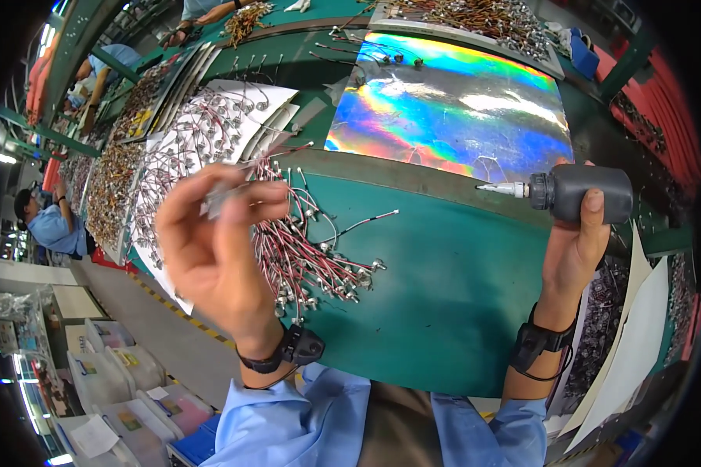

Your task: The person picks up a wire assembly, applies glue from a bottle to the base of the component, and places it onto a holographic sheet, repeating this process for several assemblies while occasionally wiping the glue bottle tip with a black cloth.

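My right hand (575,247) is wrapped round a dark grey squeeze bottle (606,194), tilted on its side. The bottle's pale nozzle (506,188) points left over the bench. On the left, my left hand (222,253) is raised with its fingers curled together, slightly blurred. Between thumb and fingers shows a small silvery, partly see-through piece (220,196); its kind is unclear. Just beyond and below that hand lies a heap of red, black and white wire leads (319,261) with small metal parts on their ends. One lead (370,221) sticks out to the right.
A shiny rainbow-reflecting sheet (452,105) lies on the far side of the green bench (436,311). White sheets (276,101) carry many more wired parts at the left. Piled parts (475,23) sit at the back. Lidded plastic bins (105,381) stand lower left. A co-worker (58,222) is farther left.
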The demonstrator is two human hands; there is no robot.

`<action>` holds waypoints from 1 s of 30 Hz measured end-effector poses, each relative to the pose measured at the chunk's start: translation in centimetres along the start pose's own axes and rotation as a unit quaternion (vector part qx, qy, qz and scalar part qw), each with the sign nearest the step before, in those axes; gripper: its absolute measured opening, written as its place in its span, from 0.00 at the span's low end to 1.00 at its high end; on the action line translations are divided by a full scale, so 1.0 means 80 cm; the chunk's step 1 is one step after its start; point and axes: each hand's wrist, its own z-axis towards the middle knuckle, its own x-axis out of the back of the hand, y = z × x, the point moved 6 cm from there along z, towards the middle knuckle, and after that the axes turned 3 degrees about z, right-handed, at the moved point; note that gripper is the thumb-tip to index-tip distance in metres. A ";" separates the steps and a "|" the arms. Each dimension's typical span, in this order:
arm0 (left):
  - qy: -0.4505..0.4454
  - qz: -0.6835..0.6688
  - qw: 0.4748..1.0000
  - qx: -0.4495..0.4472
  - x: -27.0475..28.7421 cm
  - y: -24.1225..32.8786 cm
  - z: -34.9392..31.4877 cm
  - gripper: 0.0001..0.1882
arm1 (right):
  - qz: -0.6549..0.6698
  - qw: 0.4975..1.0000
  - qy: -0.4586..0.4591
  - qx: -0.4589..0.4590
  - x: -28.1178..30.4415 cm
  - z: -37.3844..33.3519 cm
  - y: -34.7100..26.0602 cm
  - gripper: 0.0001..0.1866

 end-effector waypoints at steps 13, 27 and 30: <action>-0.106 -0.128 0.902 0.399 -0.058 -0.168 -0.122 0.10 | -0.010 1.000 0.024 0.003 -0.007 -0.006 0.012 0.29; -0.093 -0.318 0.787 0.520 -0.055 -0.190 -0.147 0.11 | -0.020 0.998 -0.023 -0.045 -0.034 -0.031 0.048 0.33; -0.076 -0.284 0.826 0.481 -0.060 -0.179 -0.144 0.08 | 0.004 0.997 -0.023 -0.069 -0.035 -0.035 0.054 0.34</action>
